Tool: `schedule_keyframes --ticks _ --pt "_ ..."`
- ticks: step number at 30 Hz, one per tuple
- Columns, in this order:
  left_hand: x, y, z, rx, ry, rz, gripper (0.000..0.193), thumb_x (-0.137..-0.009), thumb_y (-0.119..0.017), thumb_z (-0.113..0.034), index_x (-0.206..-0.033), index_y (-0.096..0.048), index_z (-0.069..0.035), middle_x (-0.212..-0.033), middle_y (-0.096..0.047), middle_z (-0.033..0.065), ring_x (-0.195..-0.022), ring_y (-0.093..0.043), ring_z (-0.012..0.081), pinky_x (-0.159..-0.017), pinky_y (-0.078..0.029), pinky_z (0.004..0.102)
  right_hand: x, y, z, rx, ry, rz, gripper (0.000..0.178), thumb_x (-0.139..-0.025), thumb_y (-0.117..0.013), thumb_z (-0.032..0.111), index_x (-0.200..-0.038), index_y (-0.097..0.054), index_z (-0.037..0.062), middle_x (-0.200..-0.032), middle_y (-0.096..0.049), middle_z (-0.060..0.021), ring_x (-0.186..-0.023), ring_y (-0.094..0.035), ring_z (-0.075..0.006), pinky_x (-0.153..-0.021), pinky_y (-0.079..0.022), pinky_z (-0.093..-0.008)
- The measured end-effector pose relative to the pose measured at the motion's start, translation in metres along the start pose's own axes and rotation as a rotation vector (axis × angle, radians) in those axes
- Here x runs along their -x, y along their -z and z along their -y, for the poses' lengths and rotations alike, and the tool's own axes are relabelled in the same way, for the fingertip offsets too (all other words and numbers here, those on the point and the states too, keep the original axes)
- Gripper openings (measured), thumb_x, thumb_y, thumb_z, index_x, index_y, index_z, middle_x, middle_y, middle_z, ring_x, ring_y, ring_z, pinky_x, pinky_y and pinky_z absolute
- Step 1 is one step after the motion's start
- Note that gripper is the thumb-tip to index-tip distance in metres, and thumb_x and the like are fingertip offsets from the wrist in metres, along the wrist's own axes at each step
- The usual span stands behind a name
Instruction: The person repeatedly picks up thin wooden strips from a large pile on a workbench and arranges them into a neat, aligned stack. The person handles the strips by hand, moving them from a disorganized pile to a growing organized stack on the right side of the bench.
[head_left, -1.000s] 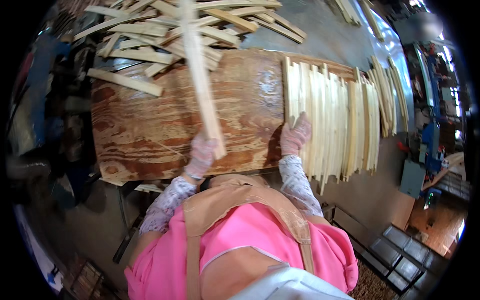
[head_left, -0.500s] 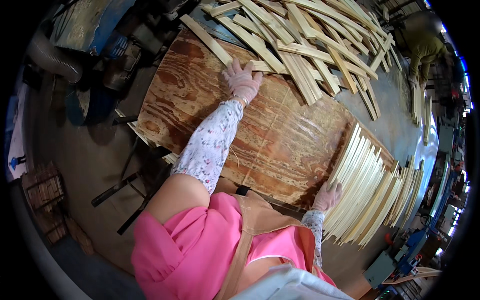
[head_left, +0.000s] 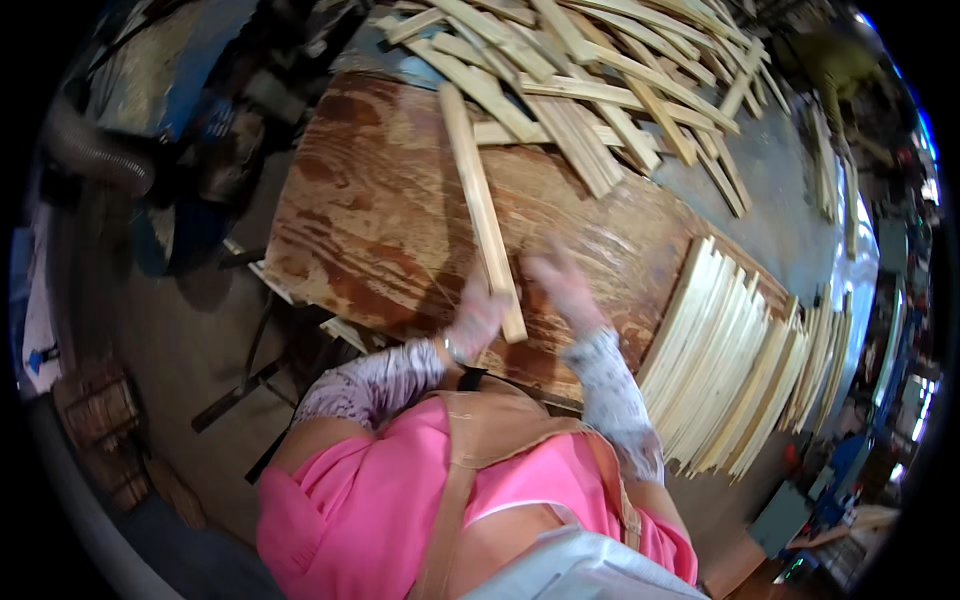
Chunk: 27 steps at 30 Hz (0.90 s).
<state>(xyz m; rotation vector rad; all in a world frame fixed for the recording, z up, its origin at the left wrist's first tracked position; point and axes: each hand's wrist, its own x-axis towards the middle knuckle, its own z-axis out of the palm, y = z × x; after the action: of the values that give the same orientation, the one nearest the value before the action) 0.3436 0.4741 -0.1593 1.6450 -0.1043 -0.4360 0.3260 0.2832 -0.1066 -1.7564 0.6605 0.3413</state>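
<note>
A pale wooden slat [head_left: 472, 190] lies lengthwise over the plywood tabletop [head_left: 350, 190], its near end close to my body. Gloved, my left hand [head_left: 476, 312] grips the slat close to that near end, fingers against its side. Just right of the slat is my right hand [head_left: 562, 285], also gloved and apart from the wood; motion smears its fingers. A row of slats [head_left: 705, 360] stands packed side by side along the table's right part.
A loose heap of slats [head_left: 600, 90] covers the far side. More stacked slats [head_left: 815, 360] stand at the far right. Machinery with a grey ribbed hose [head_left: 100, 155] is at the left. Another person [head_left: 835, 75] works at the upper right.
My left hand has drawn a slat from the heap's left edge toward me. My right hand has left the packed row and moved left and farther out, beside that slat.
</note>
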Motion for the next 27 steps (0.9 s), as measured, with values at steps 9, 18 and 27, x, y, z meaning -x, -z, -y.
schedule_keyframes --ticks 9,18,27 --pt "-0.117 -0.019 0.023 0.014 -0.055 0.279 0.029 -0.111 -0.059 -0.029 -0.096 -0.07 -0.007 -0.097 -0.072 0.0055 -0.085 -0.064 0.0187 -0.077 -0.052 0.036 0.063 0.08 -0.026 0.299 0.097 -0.427 0.072 -0.092 -0.079 0.033 -0.154 -0.05 0.0112 -0.118 -0.074 -0.0212 -0.108 -0.074 -0.035 -0.095 -0.06 -0.043" --pt "-0.281 -0.08 0.001 0.443 0.548 0.077 0.077 -0.101 -0.064 -0.06 -0.15 -0.051 -0.002 -0.109 -0.069 0.0086 -0.084 -0.063 0.0213 -0.07 -0.053 0.0356 0.221 0.341 -0.278 0.714 -0.547 -1.142 0.077 -0.093 -0.071 0.053 -0.149 -0.061 0.0008 -0.142 -0.067 -0.0232 -0.135 -0.061 -0.038 -0.118 -0.046 -0.0448" --pt "-0.269 -0.102 -0.006 0.392 0.647 0.09 0.065 -0.101 -0.064 -0.058 -0.14 -0.062 -0.006 -0.126 -0.071 0.0196 -0.117 -0.067 0.0381 -0.089 -0.057 0.0474 0.233 0.381 -0.314 0.888 -0.588 -1.223 0.075 -0.091 -0.077 0.049 -0.147 -0.063 0.0006 -0.147 -0.063 -0.0264 -0.137 -0.058 -0.043 -0.116 -0.046 -0.0484"
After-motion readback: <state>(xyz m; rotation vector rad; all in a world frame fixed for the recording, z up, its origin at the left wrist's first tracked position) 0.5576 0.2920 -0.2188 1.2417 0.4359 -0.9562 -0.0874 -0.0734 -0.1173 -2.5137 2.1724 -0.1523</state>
